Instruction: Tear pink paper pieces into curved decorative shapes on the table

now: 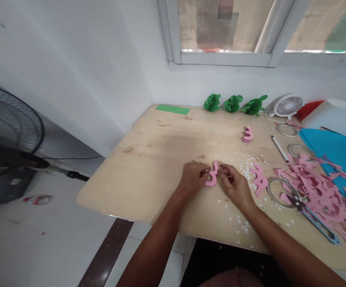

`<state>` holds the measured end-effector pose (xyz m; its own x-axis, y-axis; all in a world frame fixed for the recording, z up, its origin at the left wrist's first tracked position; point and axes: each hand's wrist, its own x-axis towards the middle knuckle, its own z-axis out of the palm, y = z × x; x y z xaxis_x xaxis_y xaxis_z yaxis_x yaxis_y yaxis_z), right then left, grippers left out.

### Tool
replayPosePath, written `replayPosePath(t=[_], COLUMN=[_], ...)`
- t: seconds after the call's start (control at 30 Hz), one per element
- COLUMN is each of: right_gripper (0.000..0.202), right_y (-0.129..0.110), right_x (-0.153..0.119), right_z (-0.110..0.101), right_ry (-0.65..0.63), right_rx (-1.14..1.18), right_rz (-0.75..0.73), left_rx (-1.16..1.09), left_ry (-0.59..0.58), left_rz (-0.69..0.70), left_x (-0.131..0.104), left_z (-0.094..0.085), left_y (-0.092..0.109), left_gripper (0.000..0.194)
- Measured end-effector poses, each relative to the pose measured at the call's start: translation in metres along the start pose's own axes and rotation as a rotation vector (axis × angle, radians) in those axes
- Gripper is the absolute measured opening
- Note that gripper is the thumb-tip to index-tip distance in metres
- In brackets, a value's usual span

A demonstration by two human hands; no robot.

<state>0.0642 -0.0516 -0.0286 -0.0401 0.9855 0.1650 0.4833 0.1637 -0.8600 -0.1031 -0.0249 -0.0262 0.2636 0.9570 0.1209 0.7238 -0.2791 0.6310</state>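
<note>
A curvy pink paper cutout (211, 182) lies on the wooden table between my hands. My left hand (193, 175) pinches its left edge between thumb and fingers. On the other side, my right hand (235, 184) has its fingertips pressed together close to the cutout's upper right part; what they hold, if anything, is too small to make out. To the right of my right hand lie more wavy pink cutouts (259, 180), with tiny white paper bits (247, 167) scattered around. Farther back sits a small stack of curved pink cutouts (247, 134).
Scissors (318, 221) and a tape roll (273, 193) lie beside a heap of pink scraps (322, 191) at right. Behind are a white marker (279, 148), blue paper (334, 151), a small white fan (288, 105) and green paper shapes (233, 104). A floor fan (8, 119) stands left.
</note>
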Motion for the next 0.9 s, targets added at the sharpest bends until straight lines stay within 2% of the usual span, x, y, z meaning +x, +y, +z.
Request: replayPosePath(t=[0.23,0.37,0.57,0.7,0.9], right_gripper=[0.033,0.036,0.048,0.05,0.049], right_y=[0.005,0.006,-0.003,-0.005,-0.002], right_x=[0.001,0.002,0.002,0.002,0.007], right_z=[0.001,-0.001,-0.005,-0.005,-0.003], right_ry=[0.042,0.061,0.003,-0.03,-0.028], right_rx=[0.006,-0.061,-0.18,-0.217,-0.287], right_rz=[-0.01,-0.082,-0.166,-0.204,-0.242], left_rx=[-0.022,-0.019,0.004,0.063,0.125], left_ry=[0.088,0.115,0.191,0.168,0.157], left_rz=[0.037,0.073,0.179,0.302,0.353], left_x=[-0.002,-0.003,-0.005,-0.006,-0.005], left_z=[0.0,0.0,-0.003,-0.002,0.004], left_y=[0.004,0.005,0.007,0.007,0.003], left_gripper=[0.022,0.022,0.018,0.016,0.015])
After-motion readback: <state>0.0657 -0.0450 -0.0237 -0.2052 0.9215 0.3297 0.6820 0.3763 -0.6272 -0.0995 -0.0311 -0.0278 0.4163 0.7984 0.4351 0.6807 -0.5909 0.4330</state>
